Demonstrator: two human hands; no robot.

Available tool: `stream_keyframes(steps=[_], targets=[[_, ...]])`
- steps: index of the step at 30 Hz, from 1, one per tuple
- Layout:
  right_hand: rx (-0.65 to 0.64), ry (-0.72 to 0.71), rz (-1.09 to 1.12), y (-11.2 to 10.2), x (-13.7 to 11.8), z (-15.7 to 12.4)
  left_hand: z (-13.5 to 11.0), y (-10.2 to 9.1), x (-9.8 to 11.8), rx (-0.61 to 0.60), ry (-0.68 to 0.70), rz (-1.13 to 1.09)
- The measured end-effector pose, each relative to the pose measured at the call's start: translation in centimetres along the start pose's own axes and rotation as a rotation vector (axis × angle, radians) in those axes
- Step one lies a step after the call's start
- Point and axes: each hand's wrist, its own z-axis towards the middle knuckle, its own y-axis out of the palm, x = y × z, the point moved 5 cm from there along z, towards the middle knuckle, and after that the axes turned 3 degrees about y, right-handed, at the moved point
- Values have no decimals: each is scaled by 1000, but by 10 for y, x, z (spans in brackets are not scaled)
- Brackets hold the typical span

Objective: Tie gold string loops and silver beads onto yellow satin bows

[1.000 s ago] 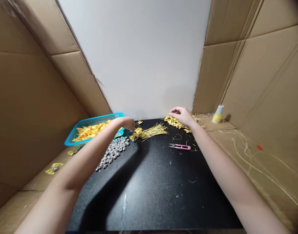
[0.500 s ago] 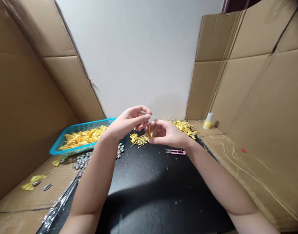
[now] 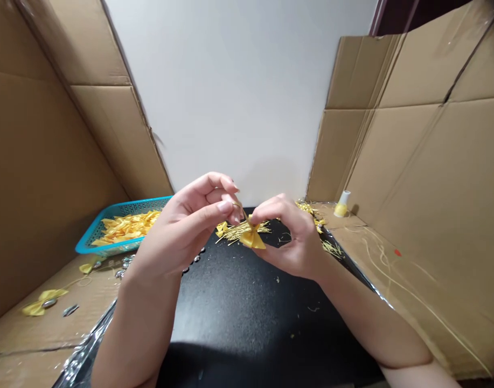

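Observation:
Between my hands, above the black table top point(image 3: 238, 302), is a yellow ribbon bow point(image 3: 252, 240). The thumb and fingers of my right hand point(image 3: 293, 231) pinch it from the right side. A thin gold tie point(image 3: 245, 215) rises from the bow's middle toward my left hand point(image 3: 192, 223), whose thumb and index finger pinch its upper end. Just behind the bow lies a pile of gold ties point(image 3: 234, 233), with another yellow bow point(image 3: 221, 229) at its left end.
A blue basket point(image 3: 87, 234) of yellow bows point(image 3: 127, 229) stands at left, near silver button-like pieces point(image 3: 128, 262). A yellow-and-white bottle point(image 3: 342, 205) is on the cardboard at right, near loose pale string point(image 3: 386, 267). Cardboard walls point(image 3: 424, 161) flank both sides.
Both hands have come nearer to me, and my left hand has shifted left. The bow now shows clearly between them. The pink thread snips are now hidden behind my right hand.

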Motion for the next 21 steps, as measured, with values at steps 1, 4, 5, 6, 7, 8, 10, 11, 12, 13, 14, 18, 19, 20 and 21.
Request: stream_keyframes(steps=[1,4,5,6,7,8,10,11,12,13,14,18,19,20,21], targets=[[39,-33,-51,-1,-1,-1,0,1,0,5,11,-24],[125,-51,-111,-3,0,-4,0,5,-3,18,6,-70],[140,-47,-116,-3,1,-5,1,6,-5,20,-5,-74],[153,-47,-121,-4,1,-5,1,7,-6,19,-13,-73],[164,-52,-129,-4,0,-6,1,8,-7,17,-19,-67],[170,-55,-140,-3,-1,-6,1,8,-7,17,-25,-56],[164,-46,-178,-3,-2,-7,1,10,-8,24,-38,-23],[157,-33,-201,-3,-3,-7,0,10,-8,29,-43,-4],[147,-13,-222,-2,-2,-7,-1,11,-7,31,-46,16],[134,9,-236,-2,-2,-7,-2,12,-7,32,-44,37],[124,30,-241,-2,-1,-7,-3,13,-6,29,-35,57],[39,123,-167,-2,5,-6,-6,17,-4,16,31,119],[-14,146,-126,-1,6,-5,-6,16,-4,17,45,132],[-79,167,-71,0,8,-4,-5,15,-5,18,50,148],[-148,186,-2,2,10,-3,-4,14,-7,17,49,166]])
